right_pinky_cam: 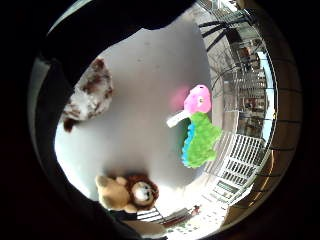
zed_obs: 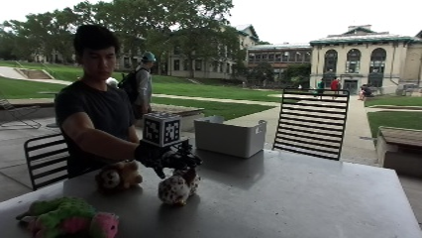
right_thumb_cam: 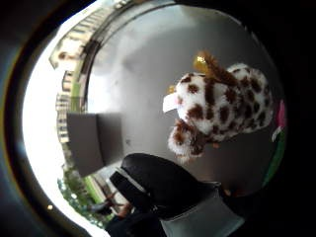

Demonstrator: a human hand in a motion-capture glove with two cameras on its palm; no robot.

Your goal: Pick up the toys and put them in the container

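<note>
My grip [zed_obs: 161, 157] hangs directly above the spotted plush toy [zed_obs: 177, 187], placed for a descent from overhead; whether the fingers touch it or have closed I cannot tell. The toy stands on the desk [zed_obs: 296, 198]. The lion plush [zed_obs: 119, 176] sits just beside it, the green-and-pink toy [zed_obs: 69, 218] at the near edge. The container [zed_obs: 229, 135] stands behind, its top open to receive toys.

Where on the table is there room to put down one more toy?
The widest bare stretch of table lies in front of the container, out toward the black chair. The other end is crowded: the spotted toy under the gloved right hand, the lion, and the green and pink toy.
</note>
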